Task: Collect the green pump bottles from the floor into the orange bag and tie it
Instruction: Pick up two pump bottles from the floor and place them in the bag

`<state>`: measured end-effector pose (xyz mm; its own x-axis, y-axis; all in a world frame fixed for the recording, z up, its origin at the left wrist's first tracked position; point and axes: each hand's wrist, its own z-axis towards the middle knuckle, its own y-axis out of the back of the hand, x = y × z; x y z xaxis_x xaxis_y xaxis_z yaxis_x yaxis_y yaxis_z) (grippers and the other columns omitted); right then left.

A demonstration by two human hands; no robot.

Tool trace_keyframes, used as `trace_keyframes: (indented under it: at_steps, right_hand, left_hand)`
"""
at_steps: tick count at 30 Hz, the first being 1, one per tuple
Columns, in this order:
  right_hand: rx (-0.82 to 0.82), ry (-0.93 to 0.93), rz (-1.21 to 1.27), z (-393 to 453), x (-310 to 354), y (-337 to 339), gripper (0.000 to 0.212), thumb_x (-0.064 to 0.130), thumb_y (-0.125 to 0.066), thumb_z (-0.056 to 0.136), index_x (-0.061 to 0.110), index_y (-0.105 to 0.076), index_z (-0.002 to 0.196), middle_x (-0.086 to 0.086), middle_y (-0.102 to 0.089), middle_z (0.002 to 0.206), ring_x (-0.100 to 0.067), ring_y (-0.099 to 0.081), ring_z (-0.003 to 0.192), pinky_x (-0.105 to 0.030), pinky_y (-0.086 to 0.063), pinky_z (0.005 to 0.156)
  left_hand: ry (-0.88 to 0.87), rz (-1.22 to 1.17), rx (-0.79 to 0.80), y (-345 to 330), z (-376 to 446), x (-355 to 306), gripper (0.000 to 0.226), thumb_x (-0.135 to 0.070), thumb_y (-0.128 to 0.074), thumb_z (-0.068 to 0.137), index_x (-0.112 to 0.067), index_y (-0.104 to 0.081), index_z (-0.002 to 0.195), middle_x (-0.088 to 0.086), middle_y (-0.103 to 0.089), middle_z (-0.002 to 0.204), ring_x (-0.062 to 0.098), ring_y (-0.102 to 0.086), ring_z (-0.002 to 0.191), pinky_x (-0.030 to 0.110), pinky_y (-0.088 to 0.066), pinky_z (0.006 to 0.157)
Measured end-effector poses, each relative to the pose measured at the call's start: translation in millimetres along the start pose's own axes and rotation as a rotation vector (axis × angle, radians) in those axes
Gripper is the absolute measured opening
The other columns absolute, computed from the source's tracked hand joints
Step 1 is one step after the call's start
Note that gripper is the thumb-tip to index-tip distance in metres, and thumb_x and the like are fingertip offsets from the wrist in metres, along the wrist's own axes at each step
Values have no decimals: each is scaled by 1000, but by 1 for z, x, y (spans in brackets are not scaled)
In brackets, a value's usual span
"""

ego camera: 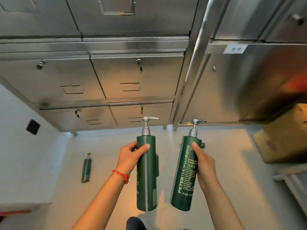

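My left hand (131, 156) grips a tall green pump bottle (147, 180) near its top and holds it upright above the floor. A second green pump bottle (183, 176) with white lettering is held in my right hand (202, 163), tilted slightly to the right. Both have silver pump heads. Behind these two, parts of other green bottles peek out; how many I cannot tell. Another green pump bottle (86, 169) lies on the pale floor to the left. The orange bag is not in view.
Steel lockers (99, 77) with small locks fill the wall ahead, and a steel cabinet (240, 83) stands to the right. Cardboard boxes (282, 138) sit at the right. A metal rack (295, 185) is at the lower right. A black vent (33, 127) marks the left wall.
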<state>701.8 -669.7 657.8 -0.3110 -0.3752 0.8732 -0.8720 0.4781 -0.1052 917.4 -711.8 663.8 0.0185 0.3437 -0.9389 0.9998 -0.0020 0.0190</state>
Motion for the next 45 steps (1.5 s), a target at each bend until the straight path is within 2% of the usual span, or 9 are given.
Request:
trace_keyframes:
  at_steps: [3,12,16,27,31,34,38,40,45]
  right_hand:
    - [-124,6,60,5,9,34,35,46,-75,58,14,-70,72,2,-69,58,-11,-63,51,-23,-49,46]
    - [-450,42,204,26,35,167,25,37,-72,71,12,-69,72,-1,-69,60,-15,-62,53,-30,-49,59]
    - [-520,71,228,45,60,237,24,37,-69,73,14,-67,75,2,-68,59,-11,-63,53,-26,-48,53]
    - [-625,109,285,117,142,404,30,41,-70,71,14,-70,85,1,-73,66,-13,-67,58,-27,-49,57]
    - [-657,115,300,170,174,450,31,43,-70,70,15,-70,83,1,-74,66,-13,-68,57,-26,-49,56]
    - [-707,128,298,219,201,481,32,45,-70,70,15,-70,80,1,-73,66,-13,-68,58,-25,-50,54]
    - [-758,123,323,287,245,524,35,46,-69,70,14,-71,85,-1,-74,72,-16,-69,65,-30,-51,62]
    - [-774,132,337,315,266,543,35,46,-70,70,14,-72,83,-4,-74,75,-18,-69,68,-32,-53,66]
    - [-828,161,349,368,309,594,39,51,-74,56,15,-71,71,0,-72,65,-12,-65,58,-23,-52,53]
  left_hand:
    - [1,33,115,-41,19,-4,10,-19,-70,75,-25,-66,83,-3,-69,83,11,-65,75,15,-50,55]
    - [-12,131,457,-214,42,-16,11,-25,-69,76,-26,-64,85,-3,-68,86,9,-64,77,12,-49,52]
    - [-25,159,554,-305,45,-23,10,-27,-69,75,-28,-63,82,-6,-67,82,3,-65,69,10,-47,50]
    - [-23,206,674,-521,72,-52,6,-27,-70,74,-25,-67,79,-5,-71,78,8,-67,69,16,-51,53]
    - [-43,201,711,-600,107,-68,4,-23,-71,74,-25,-68,74,-11,-72,66,4,-67,63,15,-50,51]
    - [-62,196,755,-662,141,-81,5,-22,-71,74,-22,-68,78,-8,-72,72,5,-67,64,16,-51,52]
    - [-65,227,802,-750,188,-106,6,-21,-71,74,-23,-66,78,-1,-70,78,9,-67,68,16,-51,53]
    - [-66,235,828,-791,208,-119,6,-20,-71,75,-24,-66,76,-4,-71,75,9,-67,66,16,-51,52]
    - [-93,268,901,-884,246,-142,9,-19,-71,75,-25,-66,78,-3,-70,78,9,-65,68,15,-51,53]
